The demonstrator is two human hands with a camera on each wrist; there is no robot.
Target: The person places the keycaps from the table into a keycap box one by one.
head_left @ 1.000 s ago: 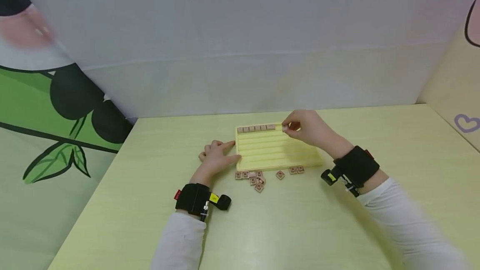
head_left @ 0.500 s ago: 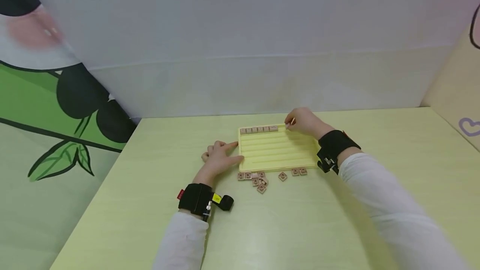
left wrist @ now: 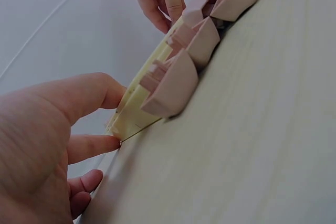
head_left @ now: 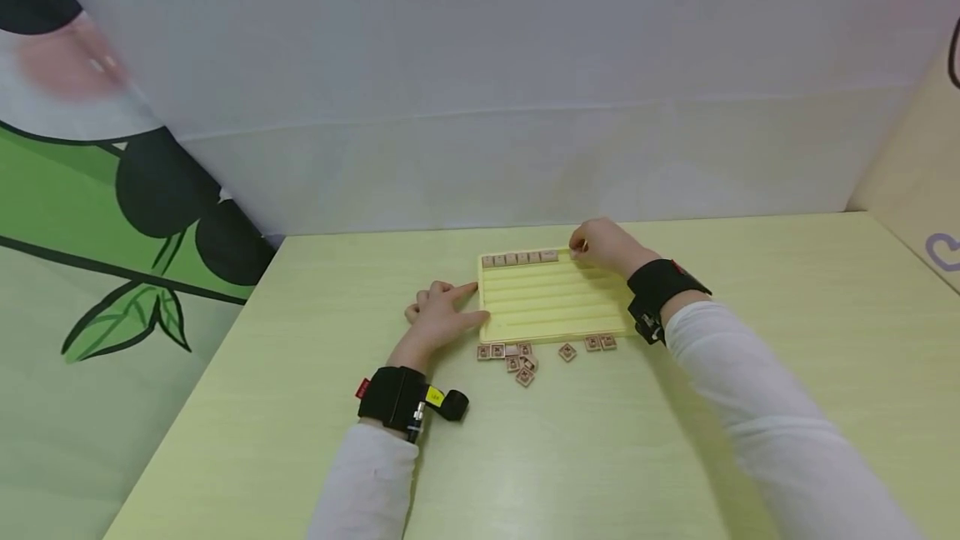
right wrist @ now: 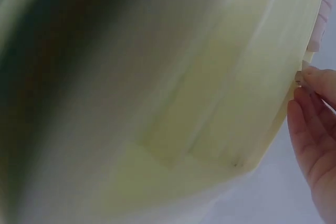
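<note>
A pale yellow grooved tray (head_left: 558, 307) lies flat on the table. Several small wooden tiles (head_left: 517, 257) stand in a row in its far groove. My right hand (head_left: 579, 253) is at the right end of that row and pinches one more tile (right wrist: 299, 77) between thumb and fingertips, low over the groove. My left hand (head_left: 468, 302) rests on the table, its straight fingers (left wrist: 92, 145) touching the tray's left edge (left wrist: 131, 114). Several loose tiles (head_left: 523, 355) lie along the tray's near edge; the left wrist view shows them close up (left wrist: 178, 77).
The yellow-green table (head_left: 525, 457) extends wide on both sides and towards me. A white wall (head_left: 480, 148) rises behind the table's far edge, with a green and black printed panel (head_left: 112, 232) at the left. Black wrist bands (head_left: 390, 397) sit on both forearms.
My right hand carried the pinched tile a little right and back, then lowered it to the far groove; its forearm dropped towards the tray's right side. The left hand stayed put.
</note>
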